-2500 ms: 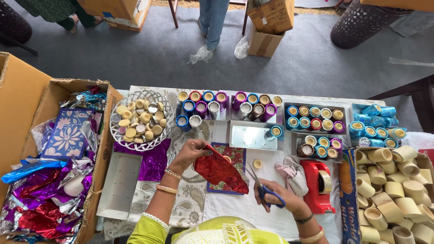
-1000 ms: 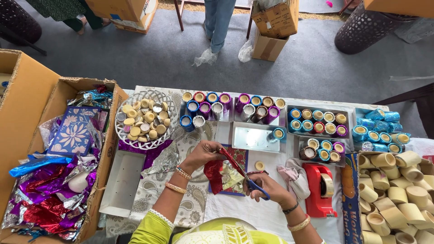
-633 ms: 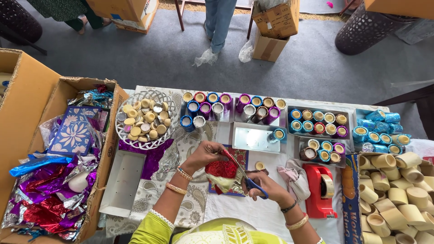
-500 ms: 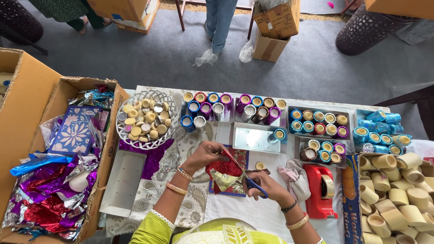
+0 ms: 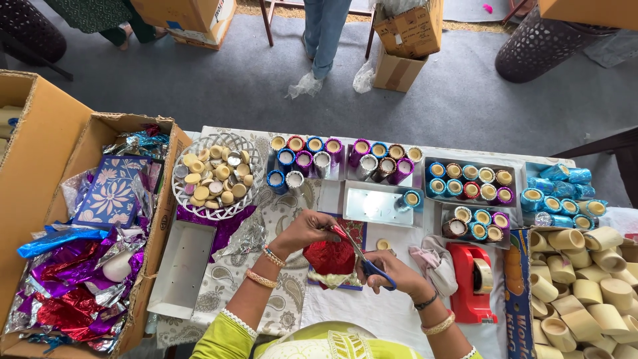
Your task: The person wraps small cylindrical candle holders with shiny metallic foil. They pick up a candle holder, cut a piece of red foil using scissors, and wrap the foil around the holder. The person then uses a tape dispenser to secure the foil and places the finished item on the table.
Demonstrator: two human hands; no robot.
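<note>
The left hand (image 5: 307, 229) pinches a red foil piece (image 5: 330, 256) above the tabletop (image 5: 372, 312) while the right hand (image 5: 392, 274), closed on blue-handled scissors (image 5: 364, 258), is mid-cut; wrapped cups (image 5: 465, 183) fill trays (bare cups (image 5: 585, 279) remain).

Brown cardboard boxes (image 5: 407, 43) stood on the grey floor; an open carton (image 5: 100, 143) of foil scraps flanked the table's left.

Red foil (image 5: 330, 256); blue-handled scissors (image 5: 369, 264); red tape dispenser (image 5: 469, 282).
</note>
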